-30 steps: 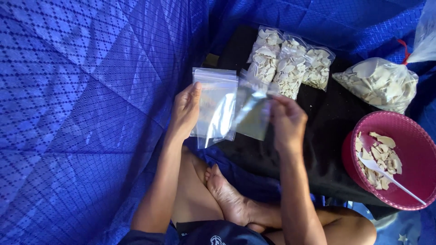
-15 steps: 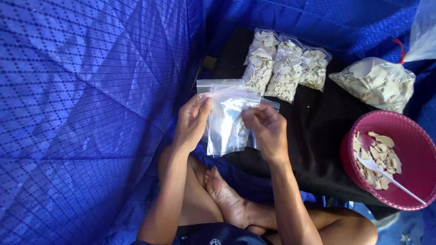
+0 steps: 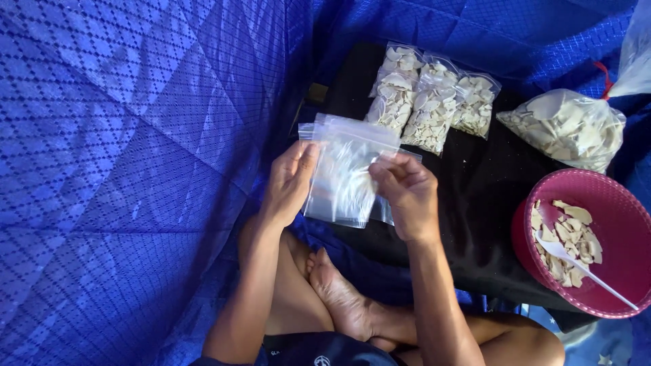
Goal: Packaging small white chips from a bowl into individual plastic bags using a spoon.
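My left hand [image 3: 287,184] grips the left edge of a stack of empty clear zip bags [image 3: 344,169], held up in front of me. My right hand [image 3: 407,193] pinches the right side of the same bags near their top. Behind them, three filled small bags of pale chips [image 3: 430,102] lie side by side on a black cloth [image 3: 475,196].
A pink basket [image 3: 610,224] with pale chips and a white spoon [image 3: 583,268] sits at the right. A larger clear bag of chips [image 3: 566,129] lies beyond it. Blue patterned tarp [image 3: 122,169] covers the ground. My crossed legs and foot [image 3: 339,298] are below.
My hands have come together: the right hand moved left and the bags, spread apart a second ago, are now stacked between both hands.
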